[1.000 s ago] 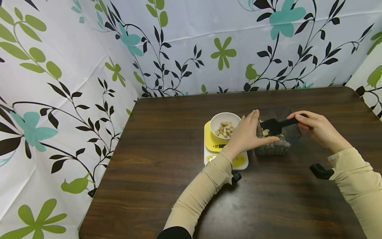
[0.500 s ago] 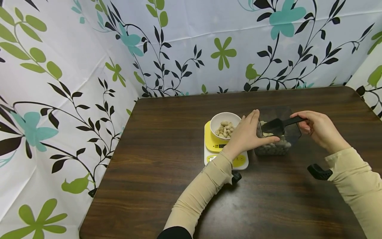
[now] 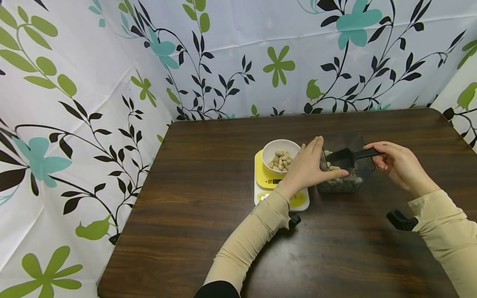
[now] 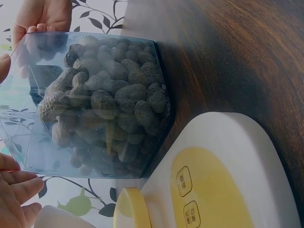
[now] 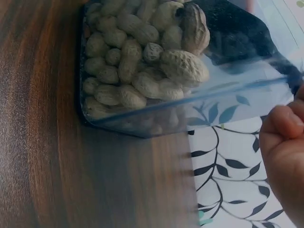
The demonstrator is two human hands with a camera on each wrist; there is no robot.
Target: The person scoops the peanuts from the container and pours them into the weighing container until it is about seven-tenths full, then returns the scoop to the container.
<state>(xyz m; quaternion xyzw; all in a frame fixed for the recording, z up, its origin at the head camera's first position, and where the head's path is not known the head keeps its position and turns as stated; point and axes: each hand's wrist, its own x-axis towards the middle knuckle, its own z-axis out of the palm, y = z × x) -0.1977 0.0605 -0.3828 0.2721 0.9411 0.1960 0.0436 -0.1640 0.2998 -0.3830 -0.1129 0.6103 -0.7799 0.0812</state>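
A clear plastic container [image 3: 337, 186] partly filled with unshelled peanuts [image 5: 133, 71] stands on the table. My left hand [image 3: 306, 165] rests against its left side, fingers straight and thumb stretched along the near rim. My right hand [image 3: 400, 165] grips the handle of a black scoop [image 3: 343, 158] at the container's right side. The scoop's blade lies inside, over the nuts; the right wrist view shows it dark behind the peanuts. Left of the container, a white bowl [image 3: 273, 147] holding some peanuts [image 3: 280, 160] sits on a yellow and white kitchen scale [image 3: 262, 178].
The scale touches or nearly touches the container's left side. My left forearm crosses in front of the scale and hides part of it. Brown wooden table [image 3: 179, 198] extends to the left and front. A patterned curtain [image 3: 231, 62] hangs behind the table.
The scoop and my right hand have shifted slightly right, and the handle has slid so that more of it shows left of the fingers. My left hand stays in place.
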